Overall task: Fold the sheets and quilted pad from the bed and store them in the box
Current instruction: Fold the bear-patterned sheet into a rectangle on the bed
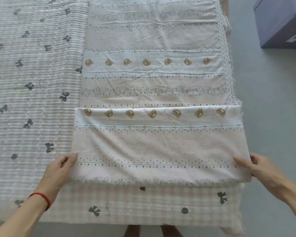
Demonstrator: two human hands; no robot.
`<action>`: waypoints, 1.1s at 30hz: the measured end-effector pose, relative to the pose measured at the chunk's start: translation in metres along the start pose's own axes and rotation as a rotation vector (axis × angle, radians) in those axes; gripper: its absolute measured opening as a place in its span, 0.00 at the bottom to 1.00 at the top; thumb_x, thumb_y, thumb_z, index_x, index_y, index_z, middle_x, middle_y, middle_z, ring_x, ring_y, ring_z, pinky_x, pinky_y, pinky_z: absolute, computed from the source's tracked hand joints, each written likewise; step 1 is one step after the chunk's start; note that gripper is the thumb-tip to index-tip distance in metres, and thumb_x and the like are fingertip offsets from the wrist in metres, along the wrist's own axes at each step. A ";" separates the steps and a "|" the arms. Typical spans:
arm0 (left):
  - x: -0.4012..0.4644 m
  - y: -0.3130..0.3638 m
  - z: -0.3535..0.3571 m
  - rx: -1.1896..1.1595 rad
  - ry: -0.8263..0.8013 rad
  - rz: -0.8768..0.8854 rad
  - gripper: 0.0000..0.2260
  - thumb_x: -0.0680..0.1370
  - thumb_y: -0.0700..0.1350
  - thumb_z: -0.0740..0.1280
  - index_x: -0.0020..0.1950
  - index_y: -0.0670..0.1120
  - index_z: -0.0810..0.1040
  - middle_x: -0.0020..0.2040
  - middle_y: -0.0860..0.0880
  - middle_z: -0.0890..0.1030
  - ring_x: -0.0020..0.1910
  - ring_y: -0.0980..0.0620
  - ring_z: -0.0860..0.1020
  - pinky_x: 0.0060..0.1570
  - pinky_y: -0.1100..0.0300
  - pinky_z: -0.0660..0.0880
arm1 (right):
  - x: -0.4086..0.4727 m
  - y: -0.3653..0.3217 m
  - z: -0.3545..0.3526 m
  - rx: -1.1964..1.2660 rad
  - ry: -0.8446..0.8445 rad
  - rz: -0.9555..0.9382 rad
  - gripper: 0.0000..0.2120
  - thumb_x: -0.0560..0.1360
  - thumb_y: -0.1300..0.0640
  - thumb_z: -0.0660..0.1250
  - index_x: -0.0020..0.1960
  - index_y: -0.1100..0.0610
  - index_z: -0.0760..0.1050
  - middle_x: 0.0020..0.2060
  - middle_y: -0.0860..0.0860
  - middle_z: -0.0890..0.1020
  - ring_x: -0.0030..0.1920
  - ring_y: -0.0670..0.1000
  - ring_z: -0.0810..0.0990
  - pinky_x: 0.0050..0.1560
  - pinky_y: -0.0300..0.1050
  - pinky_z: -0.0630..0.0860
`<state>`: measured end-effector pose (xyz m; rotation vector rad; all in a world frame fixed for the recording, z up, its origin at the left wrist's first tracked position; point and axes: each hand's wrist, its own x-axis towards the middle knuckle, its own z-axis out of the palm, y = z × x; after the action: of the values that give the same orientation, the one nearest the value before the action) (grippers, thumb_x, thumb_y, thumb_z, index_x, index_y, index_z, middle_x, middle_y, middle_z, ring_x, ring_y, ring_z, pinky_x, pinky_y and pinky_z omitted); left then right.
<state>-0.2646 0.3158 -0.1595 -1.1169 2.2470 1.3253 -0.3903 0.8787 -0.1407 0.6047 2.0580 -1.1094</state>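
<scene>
sheet (154, 93): thin, kinda wrinkly cotton printed in bands of teddy bear heads, leafy sprigs and tiny dots, lace trim down its right edge. Lies in a long strip on the bed, near end folded back over itself into a flat rectangle.
quilted pad (31, 93): ribbed, stitched in narrow rows, pink check with dark bows, spread under the sheet.
left hand (59, 170): thumb and fingers pinching the fold's left edge; red string on the wrist.
right hand (256, 165): gripping the fold's right edge.
box (280, 23): bluish-purple, boxy, on the grey floor, well apart at upper right.
</scene>
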 end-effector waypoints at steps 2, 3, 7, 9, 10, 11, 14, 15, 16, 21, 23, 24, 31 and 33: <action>-0.009 -0.004 -0.002 -0.006 -0.056 0.008 0.28 0.79 0.66 0.63 0.53 0.41 0.81 0.48 0.38 0.83 0.48 0.38 0.81 0.47 0.52 0.75 | -0.005 0.008 0.002 -0.015 0.024 -0.038 0.35 0.61 0.27 0.76 0.56 0.52 0.82 0.47 0.46 0.88 0.48 0.51 0.87 0.47 0.47 0.79; -0.010 0.001 -0.001 -0.023 -0.066 0.010 0.22 0.81 0.62 0.62 0.54 0.43 0.81 0.49 0.40 0.84 0.50 0.38 0.82 0.47 0.53 0.77 | -0.006 0.010 0.003 -0.002 0.054 -0.058 0.40 0.57 0.23 0.74 0.56 0.52 0.82 0.47 0.45 0.88 0.47 0.49 0.87 0.45 0.47 0.79; -0.009 0.010 0.006 0.089 0.062 0.103 0.17 0.82 0.62 0.58 0.54 0.52 0.79 0.42 0.46 0.83 0.40 0.44 0.82 0.39 0.51 0.78 | -0.005 0.019 0.015 -0.137 0.210 -0.128 0.35 0.68 0.22 0.65 0.58 0.49 0.78 0.45 0.45 0.86 0.47 0.52 0.85 0.45 0.52 0.78; -0.013 0.007 0.012 0.225 0.130 0.127 0.19 0.81 0.63 0.57 0.50 0.50 0.77 0.36 0.42 0.79 0.36 0.40 0.78 0.37 0.48 0.75 | -0.002 0.026 0.022 -0.209 0.279 -0.114 0.29 0.73 0.29 0.63 0.55 0.54 0.77 0.45 0.48 0.85 0.47 0.56 0.84 0.48 0.56 0.79; -0.015 0.005 0.015 0.252 0.156 0.115 0.20 0.81 0.63 0.56 0.47 0.48 0.75 0.36 0.40 0.78 0.36 0.39 0.77 0.37 0.47 0.74 | -0.001 0.025 0.025 -0.222 0.301 -0.098 0.29 0.73 0.28 0.63 0.51 0.55 0.77 0.44 0.50 0.85 0.45 0.57 0.83 0.49 0.57 0.80; -0.017 0.004 0.020 0.269 0.178 0.104 0.21 0.80 0.64 0.56 0.44 0.46 0.72 0.36 0.40 0.77 0.37 0.38 0.76 0.38 0.46 0.74 | 0.000 0.021 0.026 -0.224 0.310 -0.063 0.30 0.73 0.28 0.65 0.49 0.56 0.77 0.44 0.52 0.85 0.44 0.57 0.83 0.49 0.58 0.80; -0.018 0.014 0.032 0.407 0.330 0.077 0.15 0.84 0.59 0.55 0.51 0.48 0.69 0.46 0.41 0.80 0.44 0.38 0.76 0.45 0.43 0.74 | 0.000 0.001 0.030 -0.273 0.391 0.068 0.25 0.75 0.39 0.69 0.62 0.57 0.72 0.57 0.58 0.83 0.54 0.61 0.80 0.56 0.59 0.76; -0.018 0.022 0.037 0.464 0.409 0.109 0.11 0.83 0.55 0.54 0.57 0.49 0.68 0.54 0.40 0.78 0.50 0.38 0.75 0.50 0.41 0.73 | 0.001 -0.007 0.032 -0.352 0.466 0.051 0.28 0.76 0.41 0.68 0.68 0.57 0.67 0.61 0.59 0.80 0.59 0.63 0.77 0.60 0.61 0.73; -0.013 0.033 0.043 0.512 0.465 0.193 0.15 0.81 0.54 0.53 0.64 0.50 0.67 0.62 0.40 0.75 0.57 0.38 0.73 0.55 0.38 0.71 | 0.000 -0.018 0.035 -0.443 0.565 -0.040 0.31 0.75 0.42 0.66 0.71 0.56 0.63 0.65 0.60 0.76 0.64 0.64 0.74 0.64 0.63 0.70; 0.065 0.093 0.087 0.801 0.166 0.403 0.26 0.81 0.65 0.40 0.80 0.67 0.38 0.82 0.54 0.32 0.81 0.44 0.34 0.74 0.32 0.35 | 0.052 -0.078 0.071 -0.883 0.458 -0.660 0.36 0.79 0.41 0.52 0.84 0.49 0.48 0.84 0.52 0.44 0.83 0.56 0.42 0.79 0.66 0.44; 0.098 0.095 0.102 0.875 0.123 0.362 0.25 0.80 0.67 0.36 0.77 0.71 0.33 0.81 0.55 0.30 0.79 0.43 0.30 0.72 0.27 0.35 | 0.086 -0.080 0.078 -0.948 0.365 -0.530 0.34 0.81 0.35 0.40 0.83 0.42 0.36 0.81 0.47 0.31 0.81 0.52 0.29 0.78 0.69 0.36; 0.107 0.094 0.105 0.885 0.130 0.353 0.25 0.80 0.67 0.37 0.76 0.72 0.33 0.81 0.55 0.32 0.80 0.42 0.31 0.72 0.26 0.35 | 0.100 -0.074 0.080 -0.936 0.372 -0.444 0.34 0.79 0.31 0.37 0.82 0.40 0.33 0.80 0.44 0.28 0.80 0.51 0.27 0.77 0.70 0.33; 0.117 0.089 0.110 0.910 0.193 0.351 0.27 0.79 0.64 0.40 0.78 0.69 0.34 0.82 0.52 0.33 0.80 0.39 0.32 0.72 0.27 0.35 | 0.121 -0.063 0.090 -0.851 0.390 -0.407 0.39 0.76 0.29 0.38 0.82 0.41 0.35 0.80 0.44 0.30 0.81 0.51 0.30 0.75 0.72 0.33; 0.119 0.090 0.111 0.910 0.181 0.338 0.28 0.79 0.64 0.40 0.78 0.69 0.33 0.82 0.51 0.32 0.80 0.39 0.32 0.72 0.27 0.35 | 0.124 -0.063 0.090 -0.851 0.371 -0.396 0.39 0.76 0.29 0.39 0.82 0.41 0.35 0.80 0.45 0.30 0.80 0.51 0.30 0.75 0.72 0.33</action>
<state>-0.4229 0.3781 -0.2345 -0.5416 2.7623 0.1588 -0.4790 0.7775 -0.2369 -0.0426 2.7635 -0.2170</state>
